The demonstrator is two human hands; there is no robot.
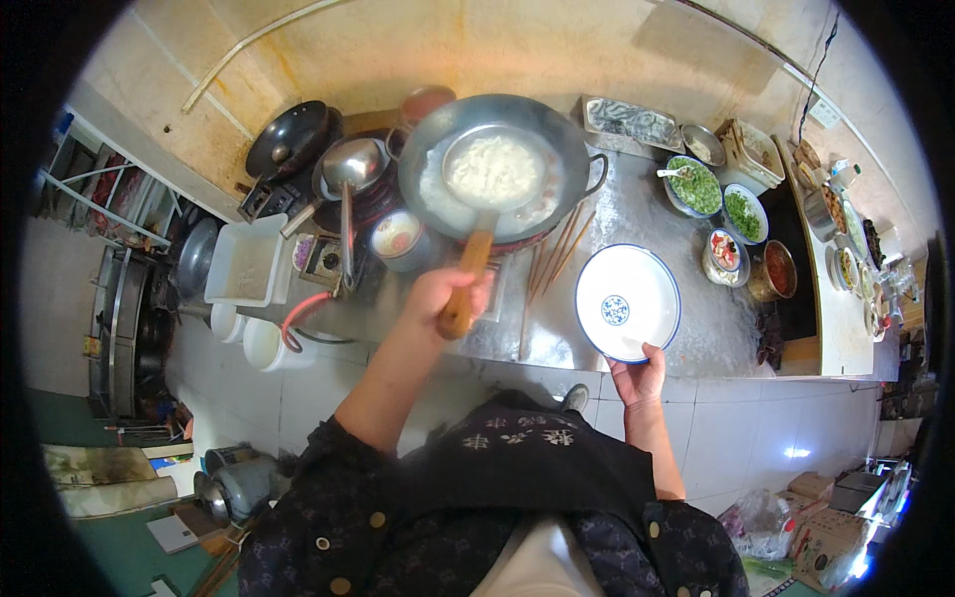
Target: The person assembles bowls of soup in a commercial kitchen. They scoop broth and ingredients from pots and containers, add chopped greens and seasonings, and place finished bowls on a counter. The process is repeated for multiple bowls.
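Observation:
My left hand [450, 297] is wrapped round the thick wooden handle of a strainer [479, 246]. The strainer's round head lies over the large dark wok [438, 121], heaped with soft white food pieces [494, 171] whose kind I cannot make out. Cloudy, pale liquid surrounds it in the wok. At the counter's front edge, my right hand [640, 374] grips the near rim of a white dish [642, 274] with a blue edge and a round blue motif. The thumb rests on the rim while the fingers go underneath. Nothing lies in the dish.
Chopsticks [559, 254] lie between wok and dish. Bowls of chopped greens [693, 187] and a pot of red sauce [776, 271] stand at the right. Left of the wok are a metal ladle [350, 169], a container [400, 242], a black pan [288, 139] and a white tub [244, 261].

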